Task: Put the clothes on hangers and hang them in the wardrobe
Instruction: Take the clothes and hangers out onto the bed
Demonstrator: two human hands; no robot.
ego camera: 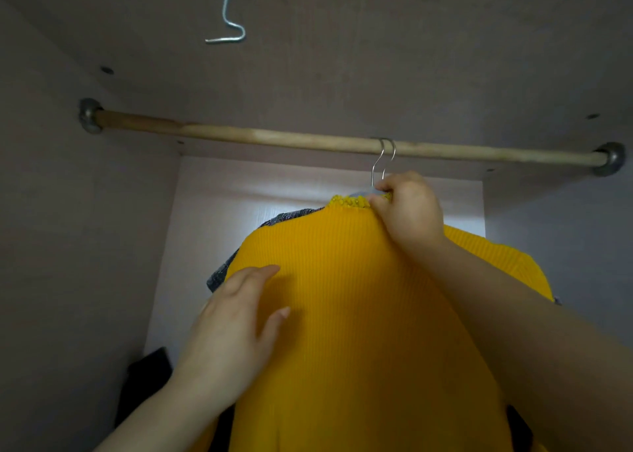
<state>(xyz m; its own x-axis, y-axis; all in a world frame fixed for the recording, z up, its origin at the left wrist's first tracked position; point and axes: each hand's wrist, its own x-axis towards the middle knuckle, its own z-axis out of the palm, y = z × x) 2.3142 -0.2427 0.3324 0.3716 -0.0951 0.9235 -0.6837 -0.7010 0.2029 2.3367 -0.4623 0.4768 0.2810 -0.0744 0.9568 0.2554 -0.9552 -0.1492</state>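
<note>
A yellow ribbed knit top (342,297) hangs on a hanger whose metal hook (388,160) sits over the wooden wardrobe rail (274,139). My right hand (407,208) pinches the top's neckline just below the hook. My left hand (236,328) lies flat with straight fingers on the left side of the yellow top. Behind the top, a dark patterned garment (226,266) hangs from a second hook on the same rail; most of it is hidden.
The rail runs between two metal sockets (89,115) in the wardrobe walls. A bent metal hook (229,30) hangs from the wardrobe ceiling at upper left. Dark clothing (147,379) lies low at the left. The pale back panel (212,211) is lit.
</note>
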